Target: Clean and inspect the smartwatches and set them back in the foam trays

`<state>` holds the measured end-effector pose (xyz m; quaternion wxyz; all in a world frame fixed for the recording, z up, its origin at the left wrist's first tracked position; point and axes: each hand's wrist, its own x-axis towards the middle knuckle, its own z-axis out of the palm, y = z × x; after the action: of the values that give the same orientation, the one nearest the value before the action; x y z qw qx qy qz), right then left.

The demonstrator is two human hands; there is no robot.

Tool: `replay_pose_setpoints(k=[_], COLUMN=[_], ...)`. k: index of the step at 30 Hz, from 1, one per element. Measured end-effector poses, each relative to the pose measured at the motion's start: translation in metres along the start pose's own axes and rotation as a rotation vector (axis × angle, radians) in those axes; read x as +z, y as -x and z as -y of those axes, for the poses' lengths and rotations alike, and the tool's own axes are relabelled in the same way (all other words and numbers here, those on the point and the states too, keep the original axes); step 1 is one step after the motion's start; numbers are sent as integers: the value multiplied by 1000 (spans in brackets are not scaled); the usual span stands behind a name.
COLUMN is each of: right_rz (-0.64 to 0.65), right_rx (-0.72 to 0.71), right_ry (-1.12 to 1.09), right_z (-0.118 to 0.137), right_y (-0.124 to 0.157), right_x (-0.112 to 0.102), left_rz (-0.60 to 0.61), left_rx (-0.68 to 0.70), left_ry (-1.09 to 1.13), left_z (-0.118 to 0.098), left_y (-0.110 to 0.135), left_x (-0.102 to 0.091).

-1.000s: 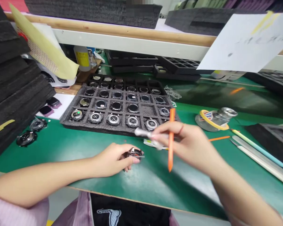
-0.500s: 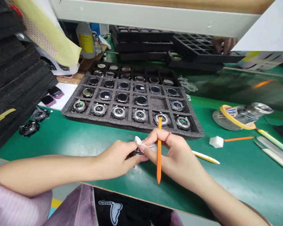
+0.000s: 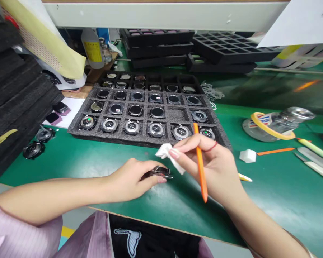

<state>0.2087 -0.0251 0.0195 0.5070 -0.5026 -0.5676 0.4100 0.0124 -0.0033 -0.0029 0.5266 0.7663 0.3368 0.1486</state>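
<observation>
Left hand: closed, gripping 1 dark watch just above the table, in front of the tray. Right hand: thumb and finger pinch 1 crumpled white cloth, plus 1 slim orange stick with pointed lower end held upright in the same hand. Cloth near the watch, apart from it.

Counts: round watches in the tray, front to back: 6, 5, 6, 6, 3. Left on the table: 2 dark round watches, just beside each other. Left on white paper: 2 square purple-edged watches. Right: 1 glass jar with a yellow ring around it, 1 white block, faceted, 1 flat orange strip.

Materials: table green, smooth, shiny; tray grey-black foam, grainy, square pockets; watches glossy, front ones silver-ringed, 2 with green dots.

Containers: tray pockets hold watches; clear bottle at back, yellow label, contents can't tell.
</observation>
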Motion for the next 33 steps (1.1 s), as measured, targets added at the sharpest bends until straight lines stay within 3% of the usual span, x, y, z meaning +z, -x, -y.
replay_pose_setpoints(k=[3, 5, 12, 15, 20, 24, 29, 33], right_rz=[211, 265, 93, -6, -46, -194, 188, 190], right_rx=[-25, -6, 100, 12, -107, -377, -677, -642], right_ry=[50, 100, 174, 261, 474, 433, 443, 493], right_z=[0, -3, -18, -18, -13, -6, -6, -13], right_y=[7, 9, 3, -1, -5, 2, 14, 15], right_x=[5, 9, 11, 0, -20, -20, -2, 9], left_rz=[-15, -26, 40, 13, -10, -22, -48, -29], left_rx=[50, 63, 13, -14, -45, -107, -139, -100], left_ry=[-26, -20, -36, 16, 93, 334, 691, 833], left_z=[1, 2, -2, -2, 0, 2, 3, 2], left_y=[0, 0, 3, 4, 7, 8, 3, 0], left_x=[1, 2, -1, -1, 0, 0, -1, -2])
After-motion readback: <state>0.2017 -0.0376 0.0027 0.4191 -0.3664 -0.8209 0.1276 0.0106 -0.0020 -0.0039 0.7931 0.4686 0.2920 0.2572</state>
